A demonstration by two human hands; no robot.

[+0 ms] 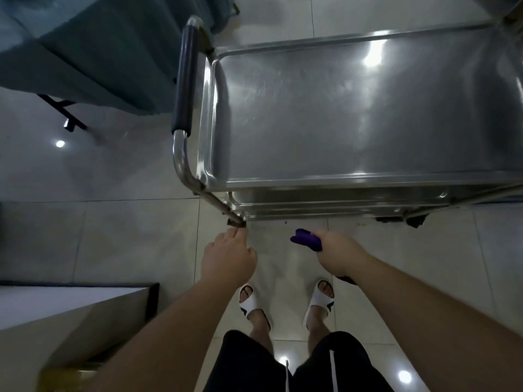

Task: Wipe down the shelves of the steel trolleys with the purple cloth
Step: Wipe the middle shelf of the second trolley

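Standing at the near edge of the steel trolley (353, 205), the person holds the purple cloth (307, 240) bunched in the right hand (338, 254), fingers curled tight around it so only a wad pokes out past the knuckles. The left hand (229, 256) hangs empty near the trolley's corner leg (223, 206), its fingers loosely curled together; whether they touch the leg I cannot tell. The cloth looks soft and limp, light enough to flatten under the palm for broad strokes. The top shelf (353, 114) is smooth, glossy steel with a raised rim, likely slick, and the padded handle (185, 77) looks the best place for steadying a wheeled frame
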